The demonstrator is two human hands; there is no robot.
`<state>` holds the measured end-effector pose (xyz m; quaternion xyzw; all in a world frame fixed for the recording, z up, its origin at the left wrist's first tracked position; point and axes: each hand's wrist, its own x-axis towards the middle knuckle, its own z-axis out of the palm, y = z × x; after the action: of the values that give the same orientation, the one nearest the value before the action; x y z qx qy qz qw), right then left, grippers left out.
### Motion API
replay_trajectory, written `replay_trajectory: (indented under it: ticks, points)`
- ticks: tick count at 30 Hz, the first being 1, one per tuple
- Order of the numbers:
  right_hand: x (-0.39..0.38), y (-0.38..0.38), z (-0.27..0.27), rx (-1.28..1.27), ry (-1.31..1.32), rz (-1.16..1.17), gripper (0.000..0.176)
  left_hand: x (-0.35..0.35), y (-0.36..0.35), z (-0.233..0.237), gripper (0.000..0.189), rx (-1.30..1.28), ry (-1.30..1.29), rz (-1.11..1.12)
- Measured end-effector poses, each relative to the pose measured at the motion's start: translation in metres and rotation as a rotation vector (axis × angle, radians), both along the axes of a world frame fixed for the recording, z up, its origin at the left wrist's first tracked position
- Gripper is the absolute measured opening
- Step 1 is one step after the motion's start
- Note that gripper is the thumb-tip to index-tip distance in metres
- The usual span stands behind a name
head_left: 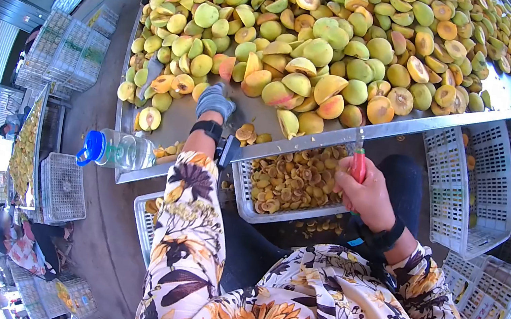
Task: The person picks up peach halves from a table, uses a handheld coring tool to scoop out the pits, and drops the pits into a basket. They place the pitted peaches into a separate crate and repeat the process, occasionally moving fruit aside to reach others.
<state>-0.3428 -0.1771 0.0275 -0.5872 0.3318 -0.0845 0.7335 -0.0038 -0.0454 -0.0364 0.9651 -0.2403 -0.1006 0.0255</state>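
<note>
My left hand [215, 103], in a grey-blue glove, reaches over the metal table [263, 116] to the near edge of a heap of yellow-green peach halves [319, 51]. Its fingers are bunched against the fruit and partly hidden, so a grip cannot be made out. Bare and closed, my right hand [368, 196] holds a small knife with a red handle [358, 165], its short metal end pointing up near the table rim. Below that hand is a white crate [253, 212] full of small brownish-yellow fruit pieces. A few trimmings [245, 134] lie beside my left wrist.
A clear water bottle with a blue lid [123, 151] lies at the table's left corner. White crates [462, 189] stand at the right, some with fruit. More stacked crates [69, 51] and another fruit-covered table [27, 150] are at left. A person [28, 246] sits at lower left.
</note>
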Motion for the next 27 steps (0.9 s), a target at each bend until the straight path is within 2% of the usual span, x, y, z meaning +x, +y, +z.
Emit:
replay_trajectory:
  ticks: [1,2,4,5,7,10,11,13,14,17,19,20,21,23,24,25,27]
  points:
    - [0.000,0.001,-0.004,-0.060,0.050,0.011,0.023,-0.005,0.007,0.000,0.049,-0.115,0.025,0.028]
    - [0.002,0.001,-0.025,-0.410,-0.013,0.046,0.037,-0.030,0.011,0.023,0.045,-0.503,0.356,0.197]
    - [0.008,0.010,-0.018,-0.454,-0.047,0.072,0.039,-0.050,0.033,0.016,0.042,-1.303,1.048,0.359]
    - [0.012,0.017,-0.014,-0.508,-0.084,0.098,0.042,-0.076,0.039,0.031,0.041,-1.467,1.199,0.240]
    - [0.018,0.029,-0.006,-0.572,-0.104,0.191,0.034,-0.118,0.046,0.048,0.042,-1.646,1.227,0.236]
    - [0.023,0.044,-0.001,-0.714,-0.268,0.303,0.030,-0.167,0.048,0.061,0.041,-1.746,1.268,0.388]
    - [0.024,0.049,-0.003,-0.712,-0.265,0.313,0.030,-0.192,0.047,0.066,0.042,-1.800,1.043,0.450]
    - [0.021,0.058,-0.007,-0.816,-0.358,0.364,0.035,-0.197,0.050,0.051,0.043,-1.783,1.102,0.589]
    - [0.017,0.061,-0.004,-0.800,-0.290,0.426,0.039,-0.203,0.051,0.048,0.043,-1.785,1.108,0.598]
    - [0.007,0.065,-0.001,-0.757,-0.204,0.448,0.037,-0.219,0.049,0.047,0.039,-1.753,1.100,0.583]
    - [0.004,0.068,-0.005,-0.738,-0.236,0.376,0.038,-0.229,0.041,0.051,0.039,-1.717,0.895,0.427]
    - [0.003,0.068,-0.005,-0.731,-0.224,0.312,0.039,-0.237,0.043,0.053,0.044,-1.525,0.569,0.165]
    - [0.002,0.068,-0.005,-0.724,-0.211,0.249,0.040,-0.237,0.046,0.056,0.044,-1.527,0.574,0.167]
    - [0.002,0.064,0.000,-0.680,-0.191,0.219,0.040,-0.234,0.055,0.065,0.053,-1.541,1.148,0.402]
    - [0.003,0.061,0.006,-0.572,-0.140,0.277,0.041,-0.236,0.054,0.064,0.063,-1.506,1.145,0.424]
    - [0.004,0.059,0.010,-0.463,-0.089,0.333,0.042,-0.236,0.053,0.062,0.063,-1.509,1.145,0.427]
    - [0.006,0.062,0.000,-0.462,-0.158,0.343,0.040,-0.235,0.053,0.052,0.070,-1.491,1.321,0.337]
